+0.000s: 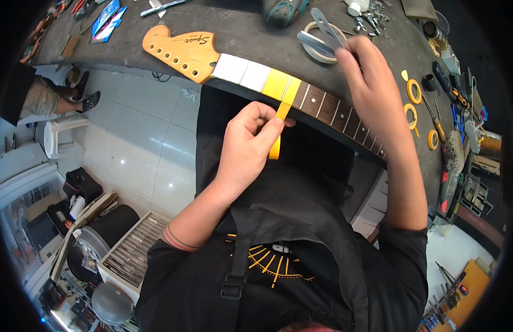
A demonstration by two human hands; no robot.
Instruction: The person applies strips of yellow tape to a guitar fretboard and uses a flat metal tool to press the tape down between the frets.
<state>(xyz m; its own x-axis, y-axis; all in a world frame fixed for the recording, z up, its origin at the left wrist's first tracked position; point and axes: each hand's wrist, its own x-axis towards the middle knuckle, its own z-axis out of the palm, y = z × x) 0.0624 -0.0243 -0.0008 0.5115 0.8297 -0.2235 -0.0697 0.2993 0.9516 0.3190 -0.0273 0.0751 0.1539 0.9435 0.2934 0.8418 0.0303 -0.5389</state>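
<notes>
A guitar neck [336, 113] lies along the bench edge, its pale wooden headstock [180, 48] toward the left. White covering [240, 72] and yellow tape strips [276, 84] hide the frets nearest the headstock; farther right the dark fretboard is bare. Below the neck, my left hand [248, 141] pinches a small roll of yellow masking tape [274, 149], whose strip runs up onto the fretboard. Above the neck, my right hand [370, 74] is closed on a flat silvery tool [328, 29] with two narrow arms spread in a V, like an opened folding razor.
A wide tape roll [321, 55] lies under the tool. Several yellow tape rolls [414, 91], loose metal hardware [372, 22] and a screwdriver [438, 122] are on the bench at right. Blue packets [107, 22] lie at far left. A person's legs [51, 97] and a white stool [65, 135] stand beyond.
</notes>
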